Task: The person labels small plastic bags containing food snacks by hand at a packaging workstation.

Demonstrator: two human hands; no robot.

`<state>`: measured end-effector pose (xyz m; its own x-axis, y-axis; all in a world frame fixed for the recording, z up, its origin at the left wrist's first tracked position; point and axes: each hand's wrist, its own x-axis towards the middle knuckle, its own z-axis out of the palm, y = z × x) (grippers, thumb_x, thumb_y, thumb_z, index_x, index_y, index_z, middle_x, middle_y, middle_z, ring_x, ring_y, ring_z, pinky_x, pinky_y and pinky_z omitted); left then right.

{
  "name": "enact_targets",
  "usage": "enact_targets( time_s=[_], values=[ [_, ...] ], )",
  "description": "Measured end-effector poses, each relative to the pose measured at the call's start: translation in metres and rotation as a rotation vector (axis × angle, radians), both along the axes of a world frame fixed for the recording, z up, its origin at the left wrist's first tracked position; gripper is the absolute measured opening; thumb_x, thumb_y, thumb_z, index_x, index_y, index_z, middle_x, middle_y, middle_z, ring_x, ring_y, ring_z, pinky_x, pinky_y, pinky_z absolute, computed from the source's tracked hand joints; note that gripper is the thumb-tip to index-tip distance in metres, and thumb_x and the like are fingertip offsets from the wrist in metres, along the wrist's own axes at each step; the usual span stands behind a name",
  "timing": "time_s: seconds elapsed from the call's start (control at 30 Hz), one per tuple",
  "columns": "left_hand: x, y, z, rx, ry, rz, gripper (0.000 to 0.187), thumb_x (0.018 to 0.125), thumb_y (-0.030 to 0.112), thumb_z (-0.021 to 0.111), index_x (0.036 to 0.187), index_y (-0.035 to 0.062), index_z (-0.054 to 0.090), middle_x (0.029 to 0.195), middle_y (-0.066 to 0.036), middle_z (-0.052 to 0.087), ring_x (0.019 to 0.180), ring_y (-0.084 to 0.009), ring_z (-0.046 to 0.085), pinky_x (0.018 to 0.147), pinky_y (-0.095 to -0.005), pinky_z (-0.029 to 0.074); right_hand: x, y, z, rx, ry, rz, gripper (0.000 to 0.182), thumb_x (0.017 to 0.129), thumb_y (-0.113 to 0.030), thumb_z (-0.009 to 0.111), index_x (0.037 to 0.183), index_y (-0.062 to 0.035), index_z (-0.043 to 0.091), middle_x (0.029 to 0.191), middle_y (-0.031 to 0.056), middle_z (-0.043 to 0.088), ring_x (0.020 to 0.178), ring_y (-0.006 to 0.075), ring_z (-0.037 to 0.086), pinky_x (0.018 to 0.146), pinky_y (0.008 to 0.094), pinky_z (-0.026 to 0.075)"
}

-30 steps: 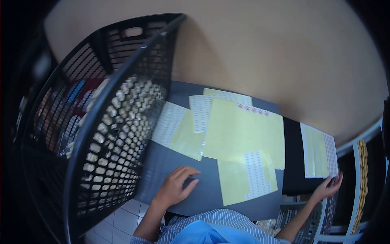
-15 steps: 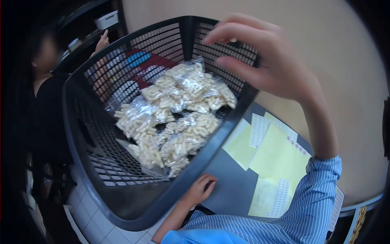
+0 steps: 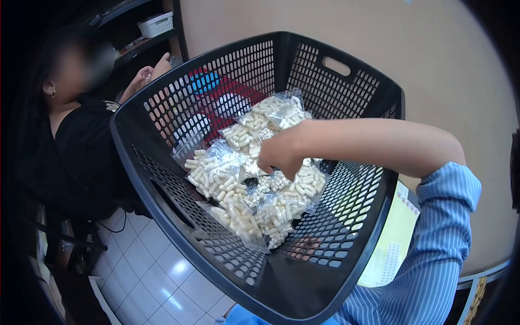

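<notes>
A black plastic basket point(image 3: 287, 271) with slotted walls fills the middle of the view. Inside lie several clear plastic bags of white capsules point(image 3: 222, 179). My right hand point(image 3: 286, 149) reaches over the basket's right side, down among the bags, back of the hand upward. Its fingertips are hidden, so a hold on any bag cannot be made out. Through the slots of the near wall, part of my left hand point(image 3: 309, 246) shows outside the basket; its fingers are too covered to read.
Yellow label sheets point(image 3: 387, 254) lie to the right, beside the basket. A person in black point(image 3: 76, 146) is at the left, hands point(image 3: 151, 73) raised beyond the far rim. Behind stands a shelf with a white bin point(image 3: 156, 25). White floor tiles point(image 3: 162, 260) show below.
My right hand has come down from above the basket's rim into the bags. The basket appears further right in view, now covering most of the label sheets and my left hand.
</notes>
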<state>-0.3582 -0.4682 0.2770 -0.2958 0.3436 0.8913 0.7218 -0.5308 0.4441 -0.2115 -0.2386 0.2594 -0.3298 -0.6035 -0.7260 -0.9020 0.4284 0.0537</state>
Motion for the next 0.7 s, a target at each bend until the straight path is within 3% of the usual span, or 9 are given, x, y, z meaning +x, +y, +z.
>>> enact_targets(
  time_s=[0.1,0.17,0.27,0.37,0.43,0.47,0.6,0.7],
  values=[
    [-0.001,0.001,-0.004,0.017,-0.004,-0.001,0.012,0.086,0.013,0.050,0.093,0.0042,0.054,0.079,-0.005,0.054,0.070,-0.0126,0.050,0.064,-0.0259,0.042,-0.023,0.017,-0.055,0.296,-0.101,0.078,0.051,0.053,-0.022,0.074,0.099,-0.0106,0.056,0.096,0.0129,0.057,0.089,0.0292,0.055,0.072,0.0410,0.045],
    [0.002,0.003,-0.008,0.022,-0.007,0.000,0.012,0.086,0.014,0.050,0.093,0.0044,0.054,0.079,-0.005,0.054,0.071,-0.0127,0.050,0.065,-0.0261,0.041,-0.028,0.036,-0.087,0.507,-0.185,-0.081,0.064,0.048,-0.028,0.075,0.105,-0.0105,0.053,0.100,0.0129,0.056,0.092,0.0292,0.054,0.074,0.0417,0.044],
    [-0.005,0.008,-0.015,0.029,-0.020,0.002,0.012,0.086,0.014,0.050,0.092,0.0046,0.054,0.080,-0.005,0.054,0.071,-0.0130,0.050,0.065,-0.0264,0.041,-0.025,0.058,-0.114,0.479,-0.204,-0.091,0.064,0.048,-0.029,0.075,0.104,-0.0087,0.053,0.099,0.0128,0.056,0.095,0.0296,0.053,0.075,0.0405,0.045],
    [-0.014,0.011,-0.025,0.036,-0.034,0.015,0.012,0.086,0.014,0.051,0.092,0.0048,0.055,0.080,-0.005,0.053,0.072,-0.0132,0.050,0.066,-0.0267,0.041,-0.028,0.058,-0.114,0.325,-0.227,0.081,0.068,0.047,-0.029,0.076,0.106,-0.0073,0.050,0.104,0.0127,0.053,0.097,0.0299,0.052,0.076,0.0390,0.045],
    [-0.015,0.013,-0.029,0.034,-0.042,0.027,0.012,0.085,0.014,0.051,0.092,0.0050,0.055,0.080,-0.005,0.053,0.072,-0.0133,0.050,0.066,-0.0269,0.041,-0.032,0.052,-0.114,0.198,-0.148,0.161,0.079,0.046,-0.030,0.078,0.113,-0.0076,0.043,0.112,0.0120,0.048,0.101,0.0291,0.050,0.079,0.0373,0.044],
    [-0.015,0.014,-0.031,0.030,-0.046,0.035,0.012,0.085,0.014,0.051,0.092,0.0050,0.055,0.081,-0.005,0.053,0.072,-0.0134,0.050,0.066,-0.0270,0.041,-0.036,0.056,-0.125,0.184,-0.125,0.170,0.098,0.043,-0.034,0.080,0.124,-0.0083,0.030,0.118,0.0118,0.042,0.103,0.0280,0.048,0.082,0.0360,0.043],
    [-0.013,0.021,-0.038,0.017,-0.062,0.059,0.012,0.085,0.014,0.051,0.092,0.0053,0.055,0.081,-0.005,0.053,0.073,-0.0137,0.050,0.067,-0.0274,0.041,-0.034,0.069,-0.146,0.091,-0.178,0.064,0.111,0.042,-0.039,0.081,0.130,-0.0107,0.020,0.118,0.0128,0.040,0.105,0.0296,0.046,0.086,0.0367,0.041],
    [-0.011,0.031,-0.038,0.011,-0.067,0.067,0.012,0.085,0.014,0.051,0.092,0.0055,0.055,0.082,-0.005,0.053,0.074,-0.0139,0.050,0.067,-0.0276,0.040,-0.022,0.075,-0.149,-0.095,-0.083,0.169,0.117,0.041,-0.040,0.081,0.132,-0.0101,0.014,0.119,0.0157,0.037,0.105,0.0329,0.044,0.088,0.0382,0.039]
  ],
)
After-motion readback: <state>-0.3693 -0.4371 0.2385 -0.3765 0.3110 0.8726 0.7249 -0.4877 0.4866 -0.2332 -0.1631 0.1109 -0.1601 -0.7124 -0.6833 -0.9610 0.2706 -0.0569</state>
